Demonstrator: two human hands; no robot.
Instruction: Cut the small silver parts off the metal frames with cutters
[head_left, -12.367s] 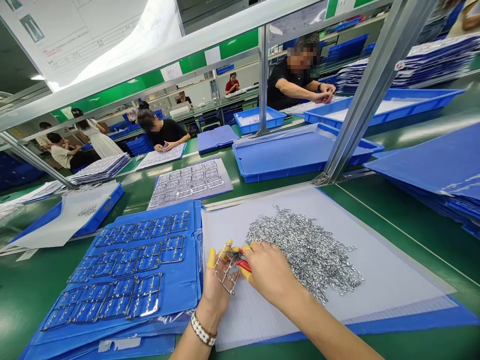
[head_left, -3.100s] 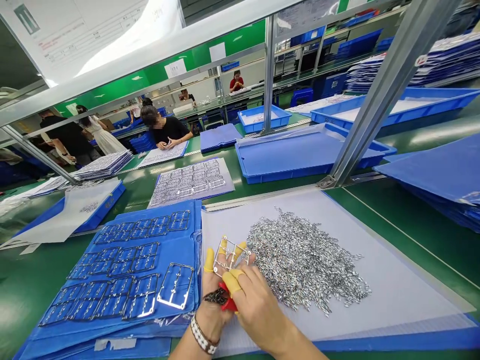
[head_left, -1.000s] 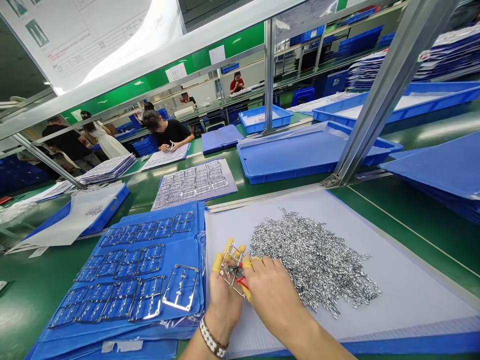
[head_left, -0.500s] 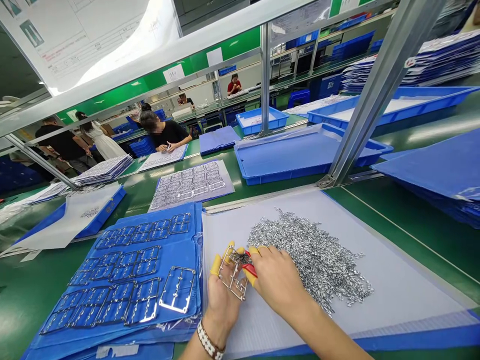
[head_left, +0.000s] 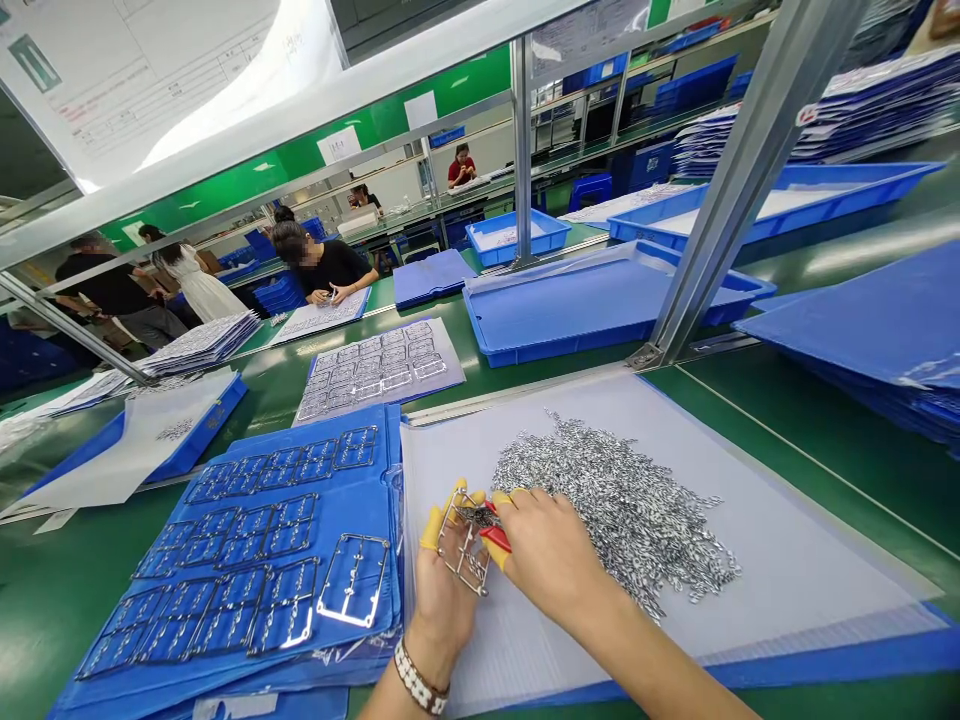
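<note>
My left hand [head_left: 442, 590], with yellow finger cots on its fingertips, is closed on a small shiny sprue frame [head_left: 480, 588] carrying little metallic parts. In my right hand [head_left: 551, 550], also in yellow finger cots, are red-handled nippers [head_left: 496, 538]. Their jaws lie inside the sprue frame, near its upper part; whether they are closed on a part I cannot make out. Just beyond and right of my hands spreads a heap of small silvery pieces [head_left: 607, 500] on a white sheet [head_left: 780, 560]. Left of my hands, rows of shiny sprue frames [head_left: 289, 590] lie on blue sheets [head_left: 352, 510].
A metal post [head_left: 742, 200] rises behind the white sheet. Beyond it stands a shallow blue tray [head_left: 562, 310]. Blue sheets [head_left: 877, 320] are stacked at the right. Further frames lie on a pale sheet [head_left: 375, 365]. A co-worker [head_left: 322, 265] sits across the bench.
The whole view has shifted slightly. My hands hold the same sprue frame and nippers in nearly the same pose, and the heap looks unchanged.
</note>
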